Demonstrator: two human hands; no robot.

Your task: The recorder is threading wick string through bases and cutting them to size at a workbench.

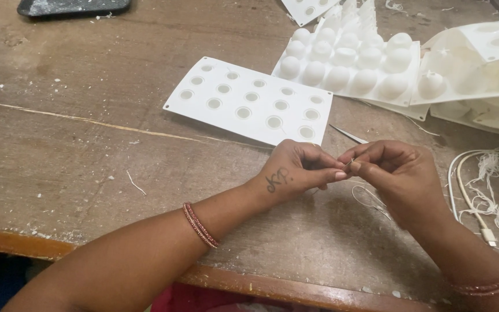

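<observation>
Where the fingertips meet, left hand (295, 170) and right hand (391, 173) pinch a thin white thread (371, 199), its loose end trailing on the wooden tabletop (88, 144). Just beyond: flat white mould tray (249, 101); domed mould tray (350, 63) behind it.

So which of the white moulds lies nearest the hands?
The flat white silicone mould with round holes facing up, just beyond the left hand. The others, domes up or stacked, lie farther back and right.

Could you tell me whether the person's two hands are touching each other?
Touching: the head view shows the left hand and right hand meeting at the fingertips, pinching something thin.
</observation>
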